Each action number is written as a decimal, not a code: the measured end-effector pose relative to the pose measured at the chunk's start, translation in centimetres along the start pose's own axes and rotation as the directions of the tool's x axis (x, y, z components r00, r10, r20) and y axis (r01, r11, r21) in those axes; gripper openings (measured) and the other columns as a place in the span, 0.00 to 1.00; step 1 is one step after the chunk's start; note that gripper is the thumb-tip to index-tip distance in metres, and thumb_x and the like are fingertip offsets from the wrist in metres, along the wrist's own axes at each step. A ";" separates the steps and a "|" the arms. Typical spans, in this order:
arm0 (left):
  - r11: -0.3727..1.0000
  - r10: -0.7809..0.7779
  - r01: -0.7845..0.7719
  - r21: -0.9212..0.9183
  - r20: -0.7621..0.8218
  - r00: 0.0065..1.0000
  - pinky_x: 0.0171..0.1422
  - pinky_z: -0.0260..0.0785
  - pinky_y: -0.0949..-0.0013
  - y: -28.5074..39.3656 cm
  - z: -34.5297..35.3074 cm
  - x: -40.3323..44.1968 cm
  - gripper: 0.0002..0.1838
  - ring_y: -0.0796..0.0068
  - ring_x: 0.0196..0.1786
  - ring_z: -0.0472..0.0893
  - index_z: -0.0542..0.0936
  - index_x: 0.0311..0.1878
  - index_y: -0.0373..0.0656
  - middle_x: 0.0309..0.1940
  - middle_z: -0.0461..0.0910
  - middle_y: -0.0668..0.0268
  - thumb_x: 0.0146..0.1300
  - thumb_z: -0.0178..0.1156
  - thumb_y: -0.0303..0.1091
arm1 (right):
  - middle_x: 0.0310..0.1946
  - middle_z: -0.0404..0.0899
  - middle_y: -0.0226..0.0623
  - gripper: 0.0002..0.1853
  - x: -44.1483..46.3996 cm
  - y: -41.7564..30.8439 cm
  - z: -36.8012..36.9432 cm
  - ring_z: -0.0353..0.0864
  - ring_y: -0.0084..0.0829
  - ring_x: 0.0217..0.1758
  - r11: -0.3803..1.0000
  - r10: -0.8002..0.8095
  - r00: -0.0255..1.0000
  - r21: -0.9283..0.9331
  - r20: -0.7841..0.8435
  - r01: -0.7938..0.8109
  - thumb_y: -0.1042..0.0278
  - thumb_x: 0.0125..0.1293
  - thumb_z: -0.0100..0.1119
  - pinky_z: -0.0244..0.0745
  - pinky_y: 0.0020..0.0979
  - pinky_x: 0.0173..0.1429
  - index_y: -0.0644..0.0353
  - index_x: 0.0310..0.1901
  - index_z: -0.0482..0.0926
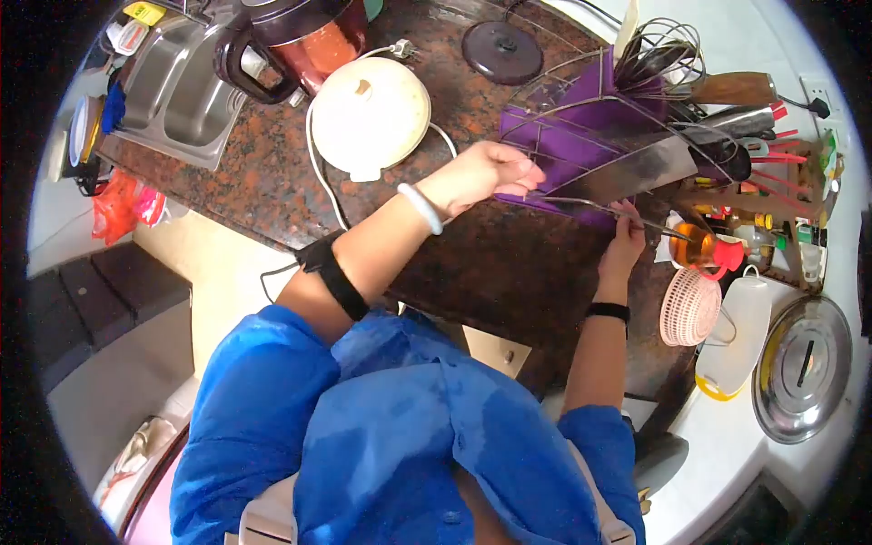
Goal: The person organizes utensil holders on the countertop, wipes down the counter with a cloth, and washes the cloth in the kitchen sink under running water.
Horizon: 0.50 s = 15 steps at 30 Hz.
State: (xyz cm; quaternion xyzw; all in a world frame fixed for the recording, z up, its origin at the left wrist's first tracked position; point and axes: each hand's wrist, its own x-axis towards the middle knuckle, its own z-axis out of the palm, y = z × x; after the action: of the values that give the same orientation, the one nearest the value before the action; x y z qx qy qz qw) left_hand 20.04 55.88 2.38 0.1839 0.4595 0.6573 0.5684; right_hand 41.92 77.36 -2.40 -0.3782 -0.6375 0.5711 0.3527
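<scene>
Two-handed work at a dark, speckled bench, seen from above. A purple rack with a wire frame stands toward the far right corner of the bench. A thin dark rod runs along the rack's near side, between the two hands; whether it belongs to the rack cannot be told. Left hand: palm partly turned up, fingers loosely curled, their tips beside the rod's left part; whether they grip it cannot be told. Right hand: fingers closed on the rod farther right. A broad-bladed knife lies slanted at the rack, and a wire whisk rises behind it. Toward the bench's right edge: a red-capped bottle and, nearer the person, a pink perforated basket. Toward the far edge: a round black lid, lying flat. Left of the hands: a cream round appliance with its cord, and beyond it a dark-handled jug. A steel double sink is set into the bench's left end.
</scene>
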 end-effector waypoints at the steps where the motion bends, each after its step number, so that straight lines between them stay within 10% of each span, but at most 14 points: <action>1: 1.000 0.025 -0.025 -0.007 -0.048 0.999 0.55 0.73 0.70 -0.5 -0.4 -0.7 0.15 0.70 0.48 0.81 0.79 0.48 0.32 0.45 0.82 0.55 0.71 0.52 0.35 | 0.46 0.82 0.35 0.12 -0.2 -0.5 0.2 0.76 0.28 0.54 1.000 0.011 1.000 -0.006 -0.007 -0.011 0.71 0.70 0.53 0.61 0.33 0.68 0.65 0.51 0.78; 10: 0.988 -0.131 0.146 0.041 -0.254 0.958 0.38 0.72 0.70 -3.1 -3.8 -6.2 0.14 0.76 0.32 0.78 0.79 0.37 0.40 0.30 0.80 0.66 0.72 0.50 0.40 | 0.48 0.81 0.40 0.12 0.5 0.2 -0.8 0.76 0.29 0.56 0.997 -0.044 0.997 -0.060 0.063 0.048 0.73 0.72 0.48 0.64 0.32 0.67 0.67 0.53 0.74; 12: 0.617 0.049 0.066 0.784 -0.123 0.991 0.38 0.72 0.63 -3.8 -5.0 -7.8 0.13 0.67 0.32 0.80 0.80 0.36 0.40 0.31 0.81 0.63 0.69 0.51 0.38 | 0.49 0.81 0.41 0.12 0.7 0.6 -1.0 0.76 0.29 0.56 0.998 -0.048 0.997 -0.040 0.062 0.051 0.73 0.72 0.48 0.63 0.32 0.67 0.67 0.53 0.74; 15: 0.123 -0.463 0.034 0.992 0.027 0.886 0.49 0.73 0.61 -2.0 -4.7 -8.6 0.11 0.58 0.43 0.82 0.82 0.41 0.41 0.36 0.83 0.55 0.65 0.53 0.35 | 0.50 0.80 0.42 0.12 0.9 1.4 -1.3 0.76 0.30 0.57 0.999 -0.049 0.996 0.001 0.071 0.049 0.74 0.72 0.48 0.62 0.32 0.68 0.68 0.54 0.74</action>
State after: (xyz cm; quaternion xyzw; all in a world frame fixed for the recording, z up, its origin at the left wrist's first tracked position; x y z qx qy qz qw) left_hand 20.11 46.00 0.77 0.5300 0.6923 0.0584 0.4862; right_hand 42.76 78.88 -3.70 -0.3420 -0.6591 0.5750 0.3434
